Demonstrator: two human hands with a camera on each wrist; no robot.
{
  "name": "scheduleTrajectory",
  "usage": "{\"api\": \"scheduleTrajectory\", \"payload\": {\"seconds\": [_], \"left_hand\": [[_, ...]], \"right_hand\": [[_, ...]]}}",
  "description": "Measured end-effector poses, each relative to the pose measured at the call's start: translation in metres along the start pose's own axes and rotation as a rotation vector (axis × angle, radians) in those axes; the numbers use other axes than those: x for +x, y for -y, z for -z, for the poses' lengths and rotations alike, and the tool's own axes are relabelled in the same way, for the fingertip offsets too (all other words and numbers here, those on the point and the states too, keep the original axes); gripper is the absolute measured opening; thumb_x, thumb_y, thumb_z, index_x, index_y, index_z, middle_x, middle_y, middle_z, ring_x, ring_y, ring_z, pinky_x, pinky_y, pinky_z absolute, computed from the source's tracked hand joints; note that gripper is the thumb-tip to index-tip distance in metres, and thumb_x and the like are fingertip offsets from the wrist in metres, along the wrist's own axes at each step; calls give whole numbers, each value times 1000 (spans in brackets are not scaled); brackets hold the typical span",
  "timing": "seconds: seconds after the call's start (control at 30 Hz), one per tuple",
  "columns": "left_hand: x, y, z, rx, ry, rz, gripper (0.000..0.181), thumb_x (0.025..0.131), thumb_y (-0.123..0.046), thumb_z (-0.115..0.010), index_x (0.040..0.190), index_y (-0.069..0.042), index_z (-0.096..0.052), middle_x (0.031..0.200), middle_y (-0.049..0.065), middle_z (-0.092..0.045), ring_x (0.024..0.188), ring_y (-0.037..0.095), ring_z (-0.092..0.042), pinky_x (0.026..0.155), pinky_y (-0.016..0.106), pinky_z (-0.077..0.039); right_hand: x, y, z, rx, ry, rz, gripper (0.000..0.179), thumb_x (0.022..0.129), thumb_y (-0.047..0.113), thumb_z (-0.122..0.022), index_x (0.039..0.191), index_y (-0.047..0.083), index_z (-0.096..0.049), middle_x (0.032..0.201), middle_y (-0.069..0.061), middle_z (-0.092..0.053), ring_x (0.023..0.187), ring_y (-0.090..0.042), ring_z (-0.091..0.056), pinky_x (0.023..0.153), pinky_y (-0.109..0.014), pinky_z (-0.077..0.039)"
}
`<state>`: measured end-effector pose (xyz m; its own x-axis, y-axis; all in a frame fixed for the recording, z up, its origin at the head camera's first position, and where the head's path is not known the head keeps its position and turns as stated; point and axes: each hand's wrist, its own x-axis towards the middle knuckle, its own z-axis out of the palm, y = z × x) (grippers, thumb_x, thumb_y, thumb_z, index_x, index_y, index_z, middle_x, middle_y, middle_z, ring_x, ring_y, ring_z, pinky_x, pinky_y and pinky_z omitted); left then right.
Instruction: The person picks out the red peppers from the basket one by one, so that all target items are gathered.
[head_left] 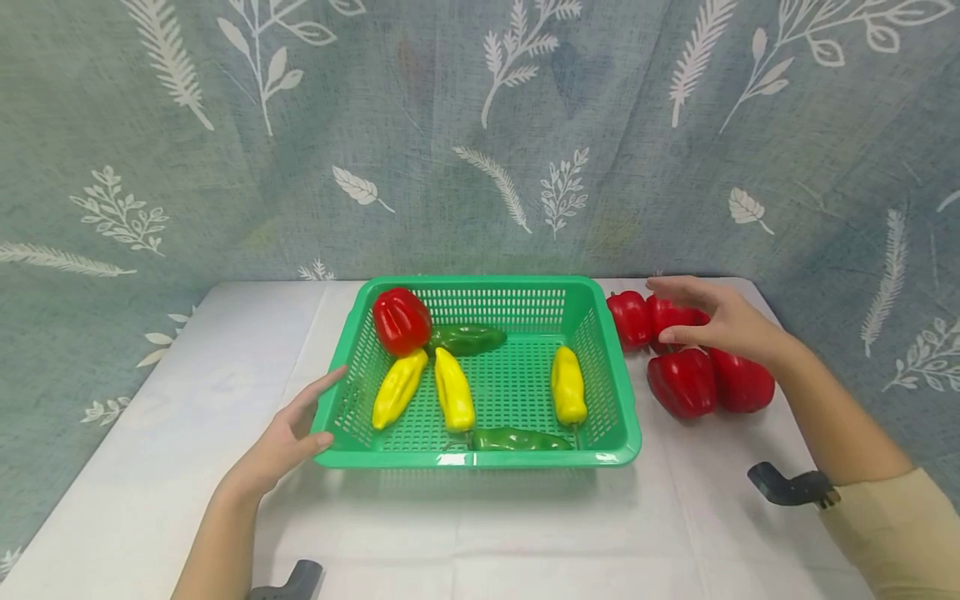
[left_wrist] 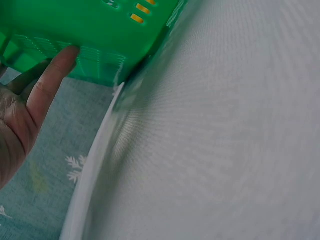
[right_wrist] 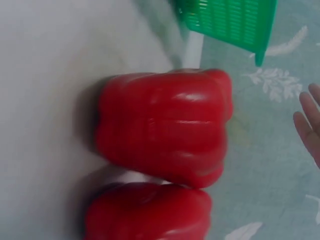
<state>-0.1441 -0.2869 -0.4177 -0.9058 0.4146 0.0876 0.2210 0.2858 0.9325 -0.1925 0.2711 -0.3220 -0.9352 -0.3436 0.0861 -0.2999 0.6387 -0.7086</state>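
A green plastic basket (head_left: 491, 459) stands mid-table. Its left end holds a red bell pepper (head_left: 402, 322); two yellow peppers (head_left: 454, 390) lie close by and a third yellow pepper (head_left: 568, 385) sits to the right. One green pepper (head_left: 468, 338) lies toward the back wall, another green pepper (head_left: 519, 439) along the front. My left hand (head_left: 281, 442) is at the basket's left rim, its fingers extended along the outer side (left_wrist: 90, 62). Over several red bell peppers (head_left: 682, 383) right of the basket, my right hand (head_left: 720, 317) hovers with thumb and fingers spread, holding nothing.
A white cloth (head_left: 375, 533) covers the table. Behind it hangs a grey-green curtain (head_left: 420, 167) with white leaf prints. Dark wrist mounts (head_left: 795, 485) sit by both forearms. The basket's right wall stands close to the loose red peppers.
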Motion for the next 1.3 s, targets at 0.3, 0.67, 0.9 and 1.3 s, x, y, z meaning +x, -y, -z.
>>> {"api": "scheduleTrajectory", "payload": {"seconds": [0.3,0.67,0.9,1.3], "left_hand": [[0,0,-1,-4,8,3,74,86,-8,-62,150,-18,-26,158,-2,-16,135,-7,-16,105,11,-23],[0,1,1,-15,21,-14,74,87,-6,-60,151,-17,-25,159,1,-14,136,-5,-15,100,6,-24],[0,2,1,-29,24,-23,74,87,-7,-62,150,-17,-25,159,2,-14,135,-8,-16,99,5,-25],[0,1,1,-3,6,15,75,86,-12,-65,150,-18,-27,159,2,-14,144,30,-2,111,60,-7]], "right_hand": [[19,19,6,30,11,28,68,79,13,-75,140,14,-45,138,-10,-50,126,-28,-46,89,-38,-52],[44,49,5,63,68,133,64,82,13,-73,140,16,-46,140,-4,-49,129,-24,-44,99,-50,-43],[64,68,2,74,95,218,64,82,12,-74,139,14,-47,138,-6,-51,127,-22,-46,103,-48,-39],[97,94,-9,177,162,293,63,84,16,-71,141,15,-45,141,-5,-49,129,-20,-45,106,-45,-38]]}}
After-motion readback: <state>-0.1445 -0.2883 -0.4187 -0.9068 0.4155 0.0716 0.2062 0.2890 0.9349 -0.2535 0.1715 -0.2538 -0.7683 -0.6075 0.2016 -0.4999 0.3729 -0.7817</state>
